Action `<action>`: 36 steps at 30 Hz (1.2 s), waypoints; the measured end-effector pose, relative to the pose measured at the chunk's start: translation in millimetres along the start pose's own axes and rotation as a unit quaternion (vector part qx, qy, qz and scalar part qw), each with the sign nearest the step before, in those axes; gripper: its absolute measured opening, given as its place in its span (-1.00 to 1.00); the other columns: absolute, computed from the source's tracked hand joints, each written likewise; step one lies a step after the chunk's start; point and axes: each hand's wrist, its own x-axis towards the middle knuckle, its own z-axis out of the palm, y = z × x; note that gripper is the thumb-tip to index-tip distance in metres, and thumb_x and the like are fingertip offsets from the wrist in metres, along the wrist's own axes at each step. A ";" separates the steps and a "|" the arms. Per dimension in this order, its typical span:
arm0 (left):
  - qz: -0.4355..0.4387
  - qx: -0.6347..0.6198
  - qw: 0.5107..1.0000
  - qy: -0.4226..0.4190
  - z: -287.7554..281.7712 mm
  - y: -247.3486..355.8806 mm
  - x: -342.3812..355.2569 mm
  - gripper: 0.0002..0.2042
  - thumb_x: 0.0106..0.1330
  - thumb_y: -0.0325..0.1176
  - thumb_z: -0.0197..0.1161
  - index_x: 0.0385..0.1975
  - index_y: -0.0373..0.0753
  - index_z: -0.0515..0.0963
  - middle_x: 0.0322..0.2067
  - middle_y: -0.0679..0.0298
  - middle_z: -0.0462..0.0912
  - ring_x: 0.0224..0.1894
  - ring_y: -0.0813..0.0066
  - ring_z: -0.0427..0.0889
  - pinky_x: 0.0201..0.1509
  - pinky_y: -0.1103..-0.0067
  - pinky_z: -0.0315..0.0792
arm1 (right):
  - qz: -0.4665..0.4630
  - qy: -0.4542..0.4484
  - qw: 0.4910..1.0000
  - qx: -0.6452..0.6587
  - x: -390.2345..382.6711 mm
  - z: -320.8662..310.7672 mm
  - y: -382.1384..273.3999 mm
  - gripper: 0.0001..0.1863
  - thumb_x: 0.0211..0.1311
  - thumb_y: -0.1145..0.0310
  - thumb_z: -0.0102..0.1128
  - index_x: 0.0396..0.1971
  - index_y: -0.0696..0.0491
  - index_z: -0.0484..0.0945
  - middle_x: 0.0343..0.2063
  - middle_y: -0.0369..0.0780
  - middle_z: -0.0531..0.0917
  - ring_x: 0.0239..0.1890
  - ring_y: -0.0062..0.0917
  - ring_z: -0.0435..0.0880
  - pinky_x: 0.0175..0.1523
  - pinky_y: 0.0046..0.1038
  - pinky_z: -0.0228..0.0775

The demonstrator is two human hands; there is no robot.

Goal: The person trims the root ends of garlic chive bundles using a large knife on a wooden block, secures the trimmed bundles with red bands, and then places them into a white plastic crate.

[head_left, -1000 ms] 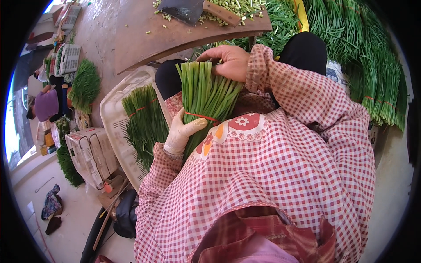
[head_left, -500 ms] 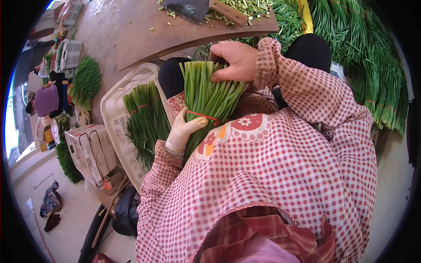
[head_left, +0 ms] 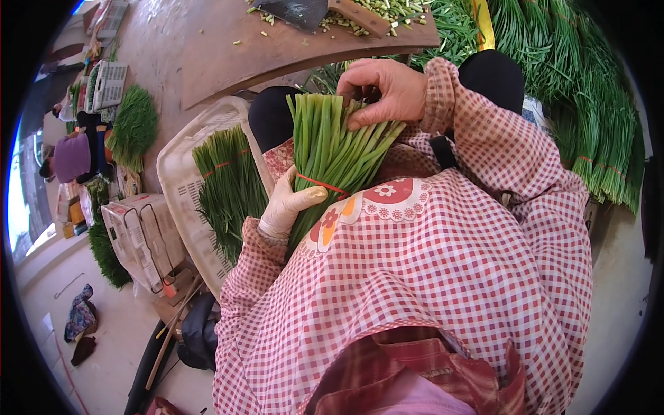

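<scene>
My left hand (head_left: 290, 201), in a pale thin glove, grips a bundle of long green leafy stalks (head_left: 325, 138) around its red band, upright in my lap with cut pale ends at the top. My bare right hand (head_left: 384, 90) is at the bundle's upper right, thumb and curled fingers closed on a few stalk tips. To the left, a white plastic crate (head_left: 174, 183) holds another banded bundle (head_left: 228, 197). Above my lap, a wooden tabletop (head_left: 242, 66) carries a cleaver (head_left: 294, 14) and chopped stalk pieces (head_left: 401, 15).
Large heaps of banded greens (head_left: 574, 97) lie at the right beside a yellow strip (head_left: 483, 24). At far left, a person in purple (head_left: 71, 155) is near greens (head_left: 131, 128) and crates. A pale plastic box (head_left: 135, 242) and loose sticks (head_left: 169, 325) lie at lower left.
My right hand has moved to the right along the bundle's top, its thumb coming over the stalk tips, which now spread further rightward. My left hand keeps its grip.
</scene>
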 end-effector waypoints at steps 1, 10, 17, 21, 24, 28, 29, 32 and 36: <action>0.000 0.001 1.000 -0.005 0.0 0.0 0.1 -0.28 -0.07 -0.37 0.43 0.11 -0.43 0.22 -0.08 0.11 0.50 -0.08 0.40 0.53 0.07 0.51 0.39 | -0.013 -0.027 1.000 -0.004 1.6 -0.9 0.5 -0.66 -0.13 0.25 0.45 -0.35 0.09 0.59 -0.46 -0.27 0.48 -0.33 -0.52 0.47 -0.24 -0.49 0.34; 0.001 -0.023 0.999 -0.023 -9.1 -6.8 2.4 -0.29 -0.04 -0.33 0.39 0.12 -0.42 0.21 -0.06 0.11 0.48 -0.08 0.40 0.53 0.07 0.52 0.40 | -0.006 0.026 0.998 0.049 -2.9 16.6 -0.2 -0.85 -0.01 0.43 0.36 -0.39 0.11 0.65 -0.41 -0.34 0.42 -0.26 -0.63 0.40 -0.14 -0.57 0.25; 0.012 0.006 1.000 -0.012 -18.7 -7.3 1.2 -0.38 0.01 -0.36 0.31 0.09 -0.41 0.26 -0.12 0.12 0.54 -0.14 0.44 0.57 0.01 0.56 0.43 | 0.081 0.094 0.960 0.250 0.2 22.2 0.3 -0.92 0.12 0.43 0.26 -0.45 0.13 0.62 -0.40 -0.35 0.50 -0.32 -0.68 0.48 -0.18 -0.59 0.32; 0.059 -0.042 0.997 0.003 -8.7 -0.9 -8.8 -0.47 0.06 -0.37 0.26 0.05 -0.40 0.32 -0.14 0.16 0.55 -0.17 0.45 0.57 -0.02 0.57 0.44 | 0.092 0.208 0.958 0.177 -7.3 -1.2 5.6 -0.85 0.12 0.32 0.29 -0.41 0.10 0.63 -0.53 -0.39 0.58 -0.43 -0.77 0.48 -0.28 -0.64 0.34; 0.045 -0.052 0.998 0.014 -16.9 -5.5 -10.7 -0.47 0.06 -0.35 0.26 0.06 -0.39 0.32 -0.14 0.16 0.55 -0.18 0.47 0.57 -0.04 0.58 0.45 | 0.109 0.187 0.964 0.154 -22.6 -20.5 0.4 -0.79 0.13 0.29 0.28 -0.55 0.10 0.58 -0.61 -0.45 0.47 -0.52 -0.79 0.35 -0.39 -0.62 0.25; 0.059 -0.044 0.996 0.043 -15.6 -8.6 -9.2 -0.48 0.05 -0.33 0.29 0.01 -0.38 0.35 -0.18 0.20 0.55 -0.22 0.52 0.56 -0.08 0.60 0.45 | -0.010 0.064 0.994 -0.089 -16.1 9.8 -33.9 -0.82 -0.04 0.27 0.37 -0.52 0.05 0.63 -0.52 -0.24 0.50 -0.40 -0.47 0.50 -0.27 -0.44 0.36; 0.060 -0.043 0.996 0.042 -13.1 -8.1 -8.3 -0.48 0.05 -0.33 0.29 0.01 -0.38 0.35 -0.18 0.20 0.55 -0.22 0.52 0.56 -0.08 0.60 0.45 | -0.048 0.054 0.987 -0.146 -15.8 16.7 -32.4 -0.82 -0.05 0.28 0.36 -0.45 0.04 0.63 -0.46 -0.23 0.51 -0.35 -0.42 0.50 -0.23 -0.40 0.37; 0.067 -0.033 0.996 0.049 -9.0 -6.2 -4.8 -0.51 0.06 -0.31 0.29 -0.01 -0.37 0.37 -0.19 0.22 0.56 -0.23 0.52 0.56 -0.09 0.61 0.45 | -0.112 0.042 0.962 -0.244 -15.4 26.1 -34.4 -0.75 -0.07 0.34 0.33 -0.32 0.04 0.61 -0.37 -0.19 0.51 -0.26 -0.30 0.49 -0.15 -0.35 0.37; 0.048 -0.053 0.997 0.026 -6.6 -4.7 -5.5 -0.50 0.08 -0.26 0.30 -0.01 -0.37 0.38 -0.17 0.21 0.56 -0.21 0.51 0.56 -0.08 0.60 0.45 | -0.124 -0.039 0.969 -0.208 -11.2 23.8 -40.7 -0.76 -0.06 0.45 0.30 -0.32 0.07 0.53 -0.38 -0.20 0.48 -0.28 -0.32 0.50 -0.19 -0.38 0.37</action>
